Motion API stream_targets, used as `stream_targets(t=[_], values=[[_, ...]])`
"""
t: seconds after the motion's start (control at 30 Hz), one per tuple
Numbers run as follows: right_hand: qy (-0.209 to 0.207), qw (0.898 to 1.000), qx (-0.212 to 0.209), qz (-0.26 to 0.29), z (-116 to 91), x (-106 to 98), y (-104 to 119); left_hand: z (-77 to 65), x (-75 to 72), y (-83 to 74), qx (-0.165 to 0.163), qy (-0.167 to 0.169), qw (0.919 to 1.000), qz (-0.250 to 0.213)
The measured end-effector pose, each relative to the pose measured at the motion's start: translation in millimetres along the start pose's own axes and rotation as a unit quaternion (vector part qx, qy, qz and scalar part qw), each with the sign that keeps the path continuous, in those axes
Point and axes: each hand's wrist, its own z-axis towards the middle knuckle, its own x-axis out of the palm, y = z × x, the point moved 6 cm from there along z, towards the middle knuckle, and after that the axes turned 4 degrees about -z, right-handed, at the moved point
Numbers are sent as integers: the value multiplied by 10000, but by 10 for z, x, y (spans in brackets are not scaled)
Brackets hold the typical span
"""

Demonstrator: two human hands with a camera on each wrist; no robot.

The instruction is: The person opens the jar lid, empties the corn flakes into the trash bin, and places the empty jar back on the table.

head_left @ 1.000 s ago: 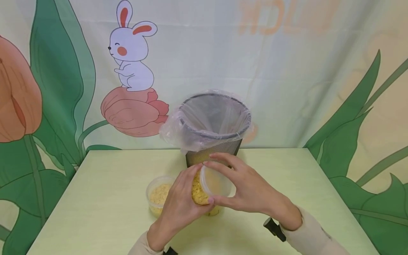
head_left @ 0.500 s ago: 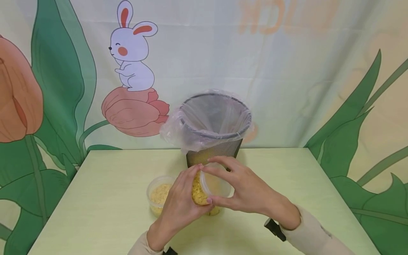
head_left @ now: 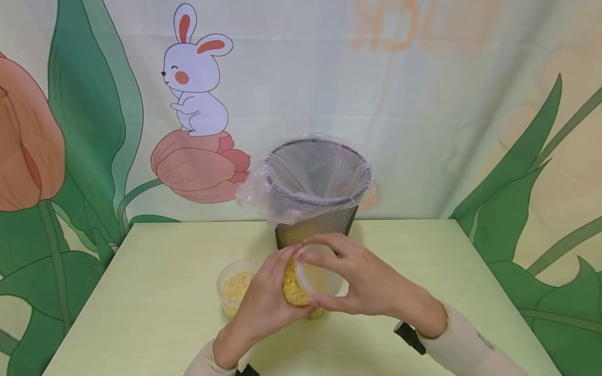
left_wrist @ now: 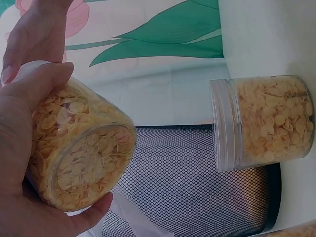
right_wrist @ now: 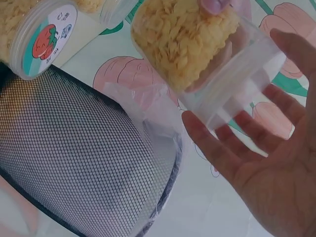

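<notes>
My left hand (head_left: 268,292) grips a clear plastic jar (left_wrist: 79,153) of pale yellow flakes, tipped on its side above the table with its base towards the left wrist camera. Its translucent screw lid (right_wrist: 242,79) faces right. Around the lid's rim curve the fingers and thumb of my right hand (head_left: 369,274), fingertips at opposite edges. The flakes are settled towards the base end, away from the lid. A second jar (head_left: 237,287) of flakes stands left of my left hand. Mostly hidden beneath my hands is a third jar (head_left: 317,313), also with flakes.
Behind the jars stands a black mesh wastebasket (head_left: 315,230), lined with a thin clear bag (head_left: 282,206) folded over its rim. A printed curtain (head_left: 423,130) hangs behind the pale green table (head_left: 155,292). One jar's lid carries a tomato sticker (right_wrist: 45,43).
The right hand's fingers have shifted slightly round the lid, and the lid's face shows a little rounder. The left hand still holds the jar in nearly the same spot.
</notes>
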Motion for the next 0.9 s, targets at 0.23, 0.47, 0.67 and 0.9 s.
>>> stream_targets(t=[0.23, 0.47, 0.67, 0.9], values=[[291, 9983, -460, 221, 15, -33, 33, -9, 12, 19, -207, 181, 9993, -245], [642, 9941, -767, 410, 6, -60, 65, -18, 18, 9, -273, 308, 9979, -510], [797, 9919, -885, 452, 7, -66, 88, -15, 14, -8, -222, 382, 9969, -654], [594, 9946, -676, 509, 11, -100, 100, -17, 3, -7, -218, 380, 9971, -623]])
